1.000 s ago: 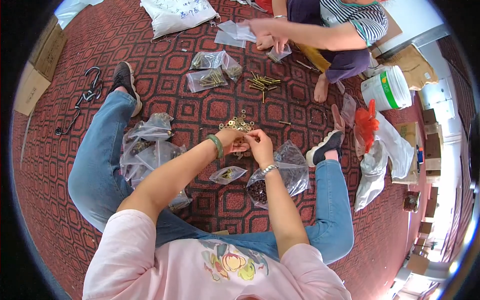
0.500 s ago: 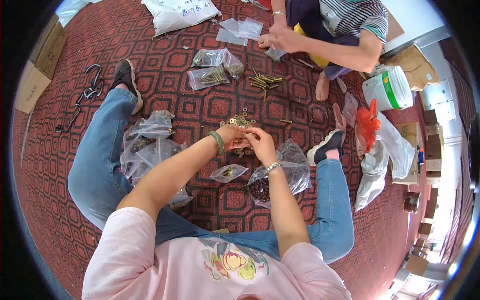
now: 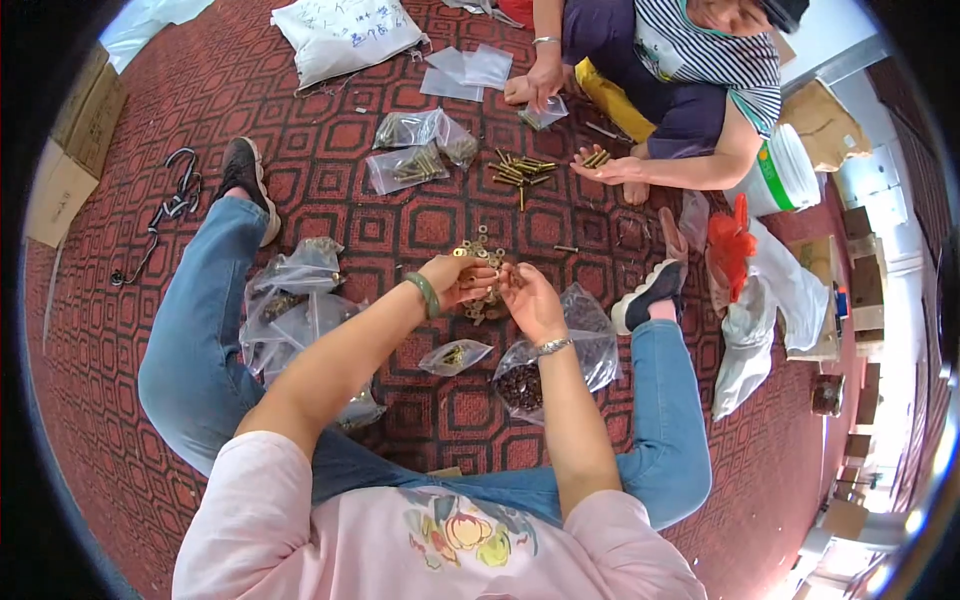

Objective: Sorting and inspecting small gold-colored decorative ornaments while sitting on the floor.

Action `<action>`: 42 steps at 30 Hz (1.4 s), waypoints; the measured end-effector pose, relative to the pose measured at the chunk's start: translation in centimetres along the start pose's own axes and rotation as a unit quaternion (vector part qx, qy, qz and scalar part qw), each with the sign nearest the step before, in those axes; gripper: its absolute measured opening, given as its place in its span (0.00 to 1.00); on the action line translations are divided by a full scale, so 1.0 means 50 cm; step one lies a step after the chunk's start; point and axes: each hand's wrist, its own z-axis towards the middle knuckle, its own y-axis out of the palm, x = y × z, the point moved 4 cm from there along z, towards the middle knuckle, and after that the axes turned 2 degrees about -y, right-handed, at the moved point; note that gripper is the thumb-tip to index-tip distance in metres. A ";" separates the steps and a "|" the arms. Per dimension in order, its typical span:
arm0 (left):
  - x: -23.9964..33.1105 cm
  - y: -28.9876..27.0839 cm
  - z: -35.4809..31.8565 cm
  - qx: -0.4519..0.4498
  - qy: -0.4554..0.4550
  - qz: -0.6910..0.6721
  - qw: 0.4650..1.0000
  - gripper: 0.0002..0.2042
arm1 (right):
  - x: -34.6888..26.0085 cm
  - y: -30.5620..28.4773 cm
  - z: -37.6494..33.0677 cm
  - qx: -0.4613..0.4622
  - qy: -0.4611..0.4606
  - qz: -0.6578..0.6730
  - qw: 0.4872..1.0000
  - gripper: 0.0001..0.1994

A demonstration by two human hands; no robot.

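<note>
Small brass fittings (image 3: 478, 250) are heaped on the red carpet (image 3: 330, 130), at 12 o'clock from the hands. The left hand (image 3: 458, 282) is pinched on 1; the right hand (image 3: 528, 300) is cupped open. Since 1 second ago, both hands have barely shifted, so sorting continues.

The single head-worn fisheye view looks steeply down from close above the hands (image 3: 495, 290) onto the red patterned carpet (image 3: 330, 150); edges curve.
</note>
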 end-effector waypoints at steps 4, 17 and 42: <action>0.005 -0.012 0.010 -0.020 0.007 -0.058 0.998 0.09 | -0.008 0.005 0.006 -0.028 -0.003 0.169 0.985 0.13; 0.027 0.008 0.002 -0.063 0.026 -0.134 0.989 0.09 | -0.019 0.019 0.009 -0.010 0.006 0.157 0.987 0.17; 0.028 0.012 -0.004 -0.043 0.033 -0.138 0.989 0.10 | -0.010 0.049 -0.006 0.049 0.011 0.144 0.988 0.17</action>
